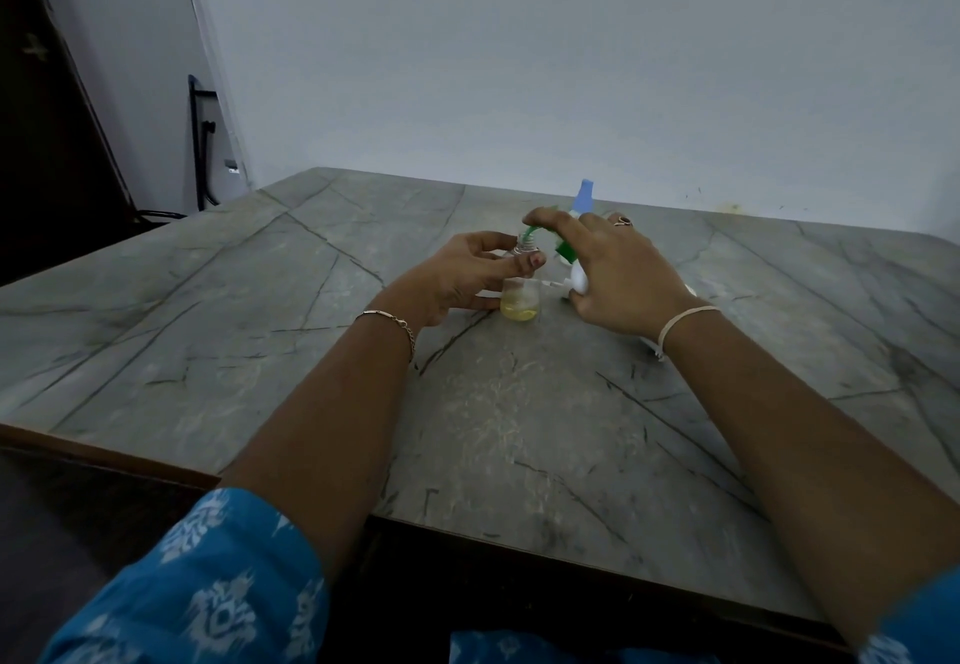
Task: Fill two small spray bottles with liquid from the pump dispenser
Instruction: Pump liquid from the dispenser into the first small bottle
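Filling station at mid-bench: grey veined stone bench [260, 351], dim room.
Left hand [457, 274] fingers curl round the neck of the clear spray bottle [521, 302], which holds yellow liquid. Right hand [618, 274] fingers grip the tilted pump dispenser [577, 281], green spout at the bottle mouth. Blue-capped bottle [584, 196] stands behind, toward the far edge. Beyond are a pale wall [519, 66], a black frame [200, 144] and a dark door [41, 144] at left.

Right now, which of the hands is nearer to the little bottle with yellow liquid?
Left. The left hand grips the little bottle around its neck; the right hand is just to its right, holding the pump dispenser.
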The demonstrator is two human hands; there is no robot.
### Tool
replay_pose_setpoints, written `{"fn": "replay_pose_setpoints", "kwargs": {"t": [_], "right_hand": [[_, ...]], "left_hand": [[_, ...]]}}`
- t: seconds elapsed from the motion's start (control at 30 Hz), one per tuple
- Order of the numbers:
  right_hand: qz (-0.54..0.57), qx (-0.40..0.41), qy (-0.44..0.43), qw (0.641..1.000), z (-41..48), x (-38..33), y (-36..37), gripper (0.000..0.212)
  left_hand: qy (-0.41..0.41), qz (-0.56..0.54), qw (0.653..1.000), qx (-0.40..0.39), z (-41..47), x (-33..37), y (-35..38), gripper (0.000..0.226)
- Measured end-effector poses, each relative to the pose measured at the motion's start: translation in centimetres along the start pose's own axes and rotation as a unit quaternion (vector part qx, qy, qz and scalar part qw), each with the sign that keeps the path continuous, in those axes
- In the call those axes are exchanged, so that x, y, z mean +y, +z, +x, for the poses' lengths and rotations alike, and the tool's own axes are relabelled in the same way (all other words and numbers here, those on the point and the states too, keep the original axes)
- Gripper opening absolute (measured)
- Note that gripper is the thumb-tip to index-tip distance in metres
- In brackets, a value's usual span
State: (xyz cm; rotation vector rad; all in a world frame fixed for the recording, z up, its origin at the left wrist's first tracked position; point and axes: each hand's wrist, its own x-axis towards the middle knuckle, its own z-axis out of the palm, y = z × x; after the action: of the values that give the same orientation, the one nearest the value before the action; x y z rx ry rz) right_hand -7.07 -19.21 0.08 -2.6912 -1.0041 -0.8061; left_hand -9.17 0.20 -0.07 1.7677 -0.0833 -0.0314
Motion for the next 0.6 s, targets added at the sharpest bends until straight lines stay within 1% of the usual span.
{"fn": "replay_pose_setpoints", "kwargs": {"t": [0.07,0.43,0.6], "right_hand": [[-0.004,-0.004,-0.001,1.000,-0.04,0.07,-0.03,0.082],[0.034,0.005,0.006,0.999,0.49,-0.23,0.24,0.071],[0.010,0.002,0.003,1.000,0.05,0.04,0.13,0.080]], "left_hand": [[0.001,0.000,1.000,-0.001,-0.12,0.07,-0.01,0.049],[0.000,-0.004,1.000,-0.004,-0.09,0.01,-0.06,0.055],[0.002,0.005,1.000,-0.005,-0.12,0.03,-0.08,0.053]]}}
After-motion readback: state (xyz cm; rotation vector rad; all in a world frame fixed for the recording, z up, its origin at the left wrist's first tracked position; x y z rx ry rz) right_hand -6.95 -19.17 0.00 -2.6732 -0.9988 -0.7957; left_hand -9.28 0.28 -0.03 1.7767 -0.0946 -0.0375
